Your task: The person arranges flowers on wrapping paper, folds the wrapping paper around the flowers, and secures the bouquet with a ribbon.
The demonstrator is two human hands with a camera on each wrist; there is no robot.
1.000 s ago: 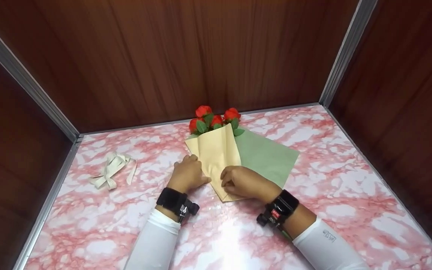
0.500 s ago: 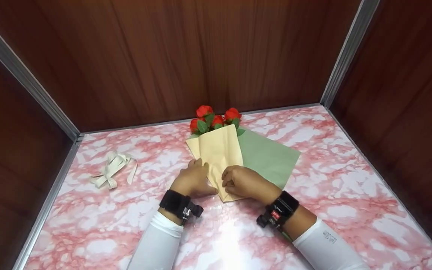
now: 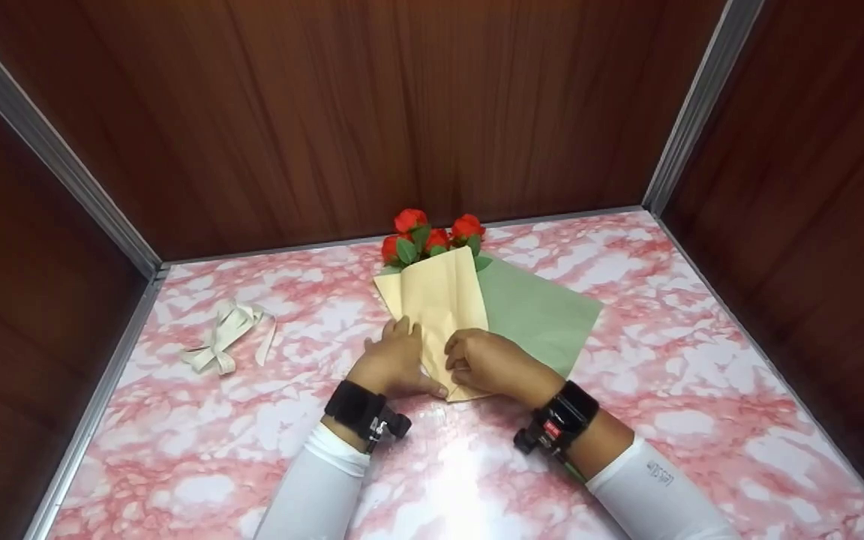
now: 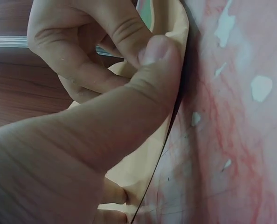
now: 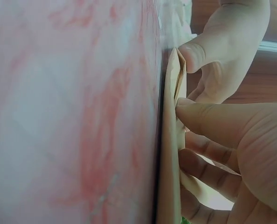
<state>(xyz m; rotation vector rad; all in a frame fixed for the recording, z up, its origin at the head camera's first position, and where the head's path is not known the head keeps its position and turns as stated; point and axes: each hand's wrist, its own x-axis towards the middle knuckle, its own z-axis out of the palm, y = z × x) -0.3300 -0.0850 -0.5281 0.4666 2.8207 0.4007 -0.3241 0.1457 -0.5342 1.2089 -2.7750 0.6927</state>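
Cream wrapping paper (image 3: 443,289) lies folded over a bunch of red roses (image 3: 468,226), narrowing to a point at its near end. My left hand (image 3: 394,364) rests along the paper's left edge, fingers extended. Its thumb (image 4: 148,79) presses near the bottom tip. With bent fingers my right hand (image 3: 499,365) holds the lower part of the paper from the right. In the right wrist view the right thumb (image 5: 204,116) sits at the folded edge, close to the left thumb. Both hands cover part of the paper, and the stems are hidden inside.
A sheet of green paper (image 3: 541,307) spreads out to the right beneath the cream paper. Loose cream ribbon (image 3: 231,330) lies on the left of the pink marbled table (image 3: 199,450). Dark wood panels (image 3: 327,112) enclose the back and sides.
My left hand has slid toward the near tip and to the right along the paper's edge, its thumb now by the right fingers. The right hand has stayed nearly still.
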